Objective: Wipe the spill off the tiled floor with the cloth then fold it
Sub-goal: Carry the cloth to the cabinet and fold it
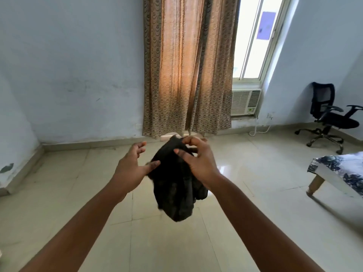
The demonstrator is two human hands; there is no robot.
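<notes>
So the bunched-up dark fabric cloth (177,185) is hanging in the air over the glossy cream tiled floor (245,173). The right hand (198,161) pinches its top edge; the left hand (131,165) is spread open, thumb just touching the cloth's left side. I'd find two corners and shake it flat before folding. No readable labels or writing on it.

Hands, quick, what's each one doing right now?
Left hand: open, fingers spread, thumb touching the dark cloth.
Right hand: pinching the cloth's top, holding it up.
</notes>
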